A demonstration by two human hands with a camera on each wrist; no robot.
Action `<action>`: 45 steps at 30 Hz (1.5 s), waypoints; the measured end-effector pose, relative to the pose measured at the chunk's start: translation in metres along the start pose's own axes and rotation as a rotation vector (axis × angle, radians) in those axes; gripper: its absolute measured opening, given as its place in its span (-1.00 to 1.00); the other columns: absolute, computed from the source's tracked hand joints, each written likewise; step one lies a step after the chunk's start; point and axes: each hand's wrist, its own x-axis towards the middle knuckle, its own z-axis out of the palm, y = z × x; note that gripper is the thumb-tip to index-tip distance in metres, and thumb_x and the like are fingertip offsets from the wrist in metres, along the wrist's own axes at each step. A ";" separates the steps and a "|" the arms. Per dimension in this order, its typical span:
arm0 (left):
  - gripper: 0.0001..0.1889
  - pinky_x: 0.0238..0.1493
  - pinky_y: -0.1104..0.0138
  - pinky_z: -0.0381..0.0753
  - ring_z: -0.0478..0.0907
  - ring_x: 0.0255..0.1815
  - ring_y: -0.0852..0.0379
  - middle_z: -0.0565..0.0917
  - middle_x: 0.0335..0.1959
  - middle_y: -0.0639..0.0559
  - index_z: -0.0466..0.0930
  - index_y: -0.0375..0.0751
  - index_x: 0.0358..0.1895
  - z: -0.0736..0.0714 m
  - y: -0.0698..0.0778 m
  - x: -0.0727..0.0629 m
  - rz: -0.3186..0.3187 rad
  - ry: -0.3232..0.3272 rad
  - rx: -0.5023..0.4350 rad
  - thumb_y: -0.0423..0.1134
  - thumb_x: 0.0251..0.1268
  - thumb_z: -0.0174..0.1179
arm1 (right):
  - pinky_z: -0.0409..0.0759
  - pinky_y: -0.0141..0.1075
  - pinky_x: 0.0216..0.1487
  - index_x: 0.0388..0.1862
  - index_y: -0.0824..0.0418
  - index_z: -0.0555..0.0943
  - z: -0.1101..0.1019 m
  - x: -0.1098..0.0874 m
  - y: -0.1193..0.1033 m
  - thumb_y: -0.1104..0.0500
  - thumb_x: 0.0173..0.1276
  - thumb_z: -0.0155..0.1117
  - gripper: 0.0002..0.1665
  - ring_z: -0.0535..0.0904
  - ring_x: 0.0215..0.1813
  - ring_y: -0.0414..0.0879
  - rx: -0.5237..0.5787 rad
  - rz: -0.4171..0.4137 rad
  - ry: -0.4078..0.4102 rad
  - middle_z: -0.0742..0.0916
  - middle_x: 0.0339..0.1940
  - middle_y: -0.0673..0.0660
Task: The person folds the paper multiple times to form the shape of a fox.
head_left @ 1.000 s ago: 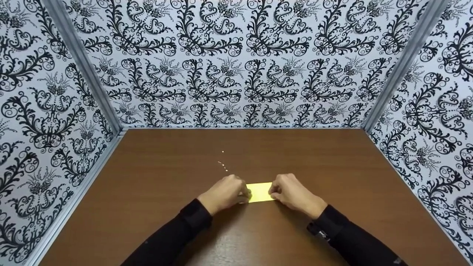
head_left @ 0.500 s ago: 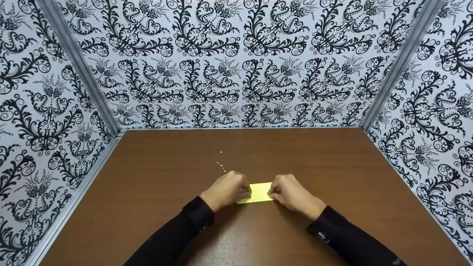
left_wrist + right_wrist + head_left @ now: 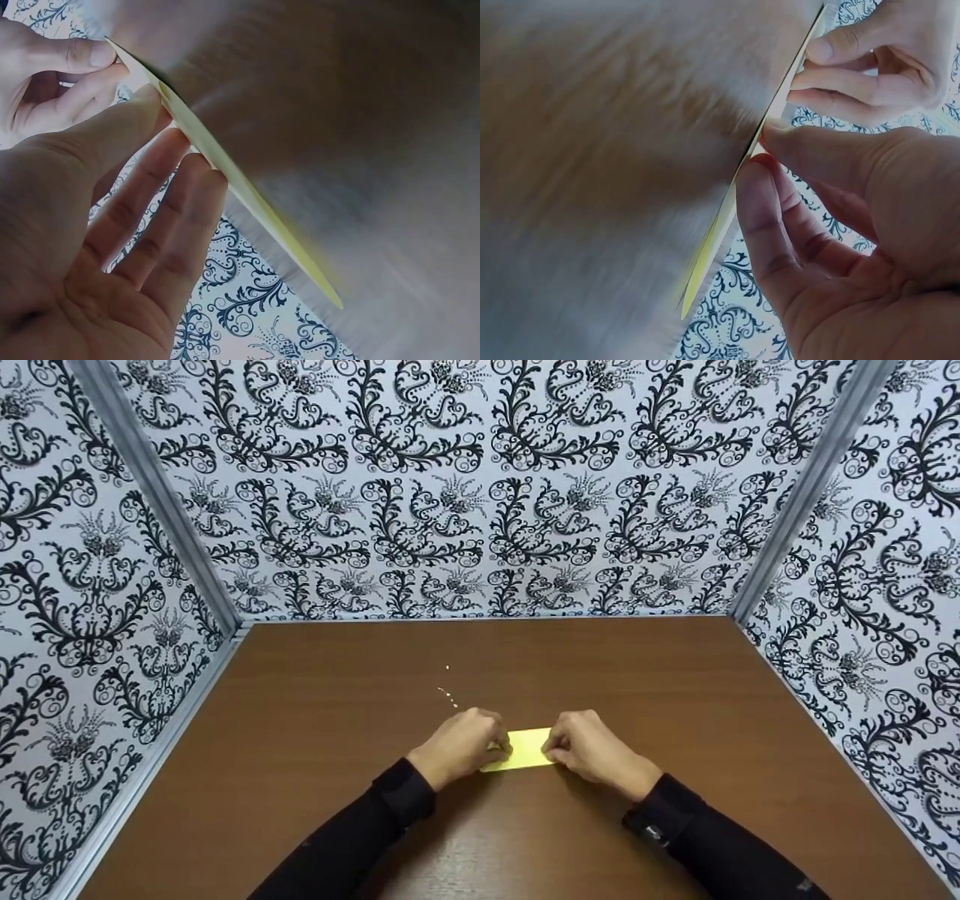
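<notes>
A narrow, folded-looking strip of yellow paper [image 3: 529,748] lies across the middle, low over the table. My left hand [image 3: 461,742] pinches its left part between thumb and fingers, and the strip's lower left corner peeks out below. On the opposite end, my right hand [image 3: 596,754] pinches the paper too. Seen from the left wrist, the strip [image 3: 289,244] appears nearly edge-on, with a slim gap between its layers. The right wrist view shows the yellow edge [image 3: 697,277] running past the right thumb and fingers, with the other hand beyond. The fingertips hide both gripped parts.
The brown wooden table [image 3: 337,682] spreads around the hands. Several small white specks [image 3: 454,705] lie beyond the left hand. Patterned black-and-white walls [image 3: 487,510] with grey metal corner posts [image 3: 817,495] enclose the back and sides.
My left hand has shifted slightly on the strip, uncovering its lower left corner. The right hand keeps its hold nearly unmoved, and the head view has shifted slightly.
</notes>
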 end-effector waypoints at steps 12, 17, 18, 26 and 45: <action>-0.94 0.07 0.23 0.92 0.90 -0.04 0.02 0.94 -0.10 -0.01 1.00 -0.16 -0.08 -0.001 -0.002 -0.001 -0.056 -0.048 -0.003 -0.35 0.50 0.61 | 0.89 -0.06 0.02 -0.07 0.28 0.95 -0.028 0.010 0.025 0.29 0.58 0.58 -0.91 0.85 -0.09 -0.01 -0.045 0.227 0.018 0.94 -0.13 0.16; -0.96 0.03 0.23 0.92 0.90 -0.07 0.02 0.93 -0.13 -0.03 1.00 -0.19 -0.10 0.000 -0.003 -0.003 -0.038 -0.034 -0.008 -0.35 0.50 0.61 | 0.89 0.09 0.13 0.01 0.31 0.91 -0.030 0.010 0.034 0.13 0.63 0.59 -0.77 0.88 -0.02 0.09 -0.042 0.286 -0.035 0.95 -0.08 0.20; -0.96 0.02 0.24 0.92 0.90 -0.08 0.02 0.92 -0.14 -0.03 1.00 -0.18 -0.10 0.001 -0.003 -0.004 -0.035 -0.030 -0.008 -0.36 0.50 0.62 | 0.88 0.08 0.12 0.01 0.32 0.90 -0.030 0.010 0.035 0.11 0.64 0.59 -0.75 0.87 -0.03 0.08 -0.039 0.294 -0.046 0.95 -0.08 0.20; -0.95 0.00 0.24 0.91 0.88 -0.11 0.04 0.92 -0.16 -0.02 1.00 -0.17 -0.10 0.006 -0.002 -0.005 -0.044 -0.032 -0.023 -0.36 0.48 0.62 | 0.56 -0.29 -0.23 -0.13 0.22 0.88 -0.029 0.011 0.038 0.09 0.60 0.63 -0.80 0.63 -0.27 -0.12 0.003 0.373 -0.121 0.89 -0.21 0.11; -0.92 -0.10 0.26 0.86 0.83 -0.17 0.06 0.90 -0.17 0.01 0.98 -0.11 -0.13 -0.005 0.005 -0.010 -0.032 0.061 -0.008 -0.21 0.49 0.66 | 0.64 -0.36 -0.28 -0.23 0.13 0.84 -0.036 0.013 0.035 0.16 0.66 0.58 -0.83 0.73 -0.34 -0.18 0.110 0.336 -0.052 0.86 -0.31 0.08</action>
